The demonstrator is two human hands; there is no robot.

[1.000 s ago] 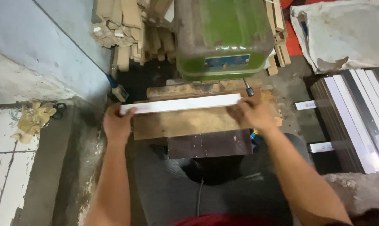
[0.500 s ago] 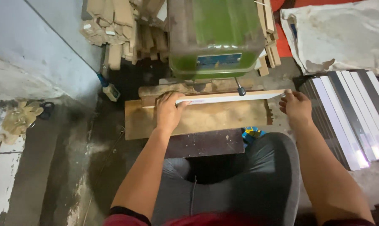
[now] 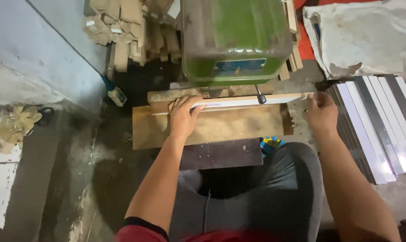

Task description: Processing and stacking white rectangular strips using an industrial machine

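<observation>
Both hands met one long white strip (image 3: pixel 248 102) lying across one wooden board (image 3: pixel 221 127) below the single green machine (image 3: pixel 236 40): left hand (image 3: pixel 183 117) pressed flat on its left end, right hand (image 3: pixel 322 114) pinching its right end, beside one stack of strips (image 3: pixel 378 121).

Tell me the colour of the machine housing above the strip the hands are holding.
Green, worn and grimy, with a small blue plate on the machine housing; the head view shows it.
</observation>
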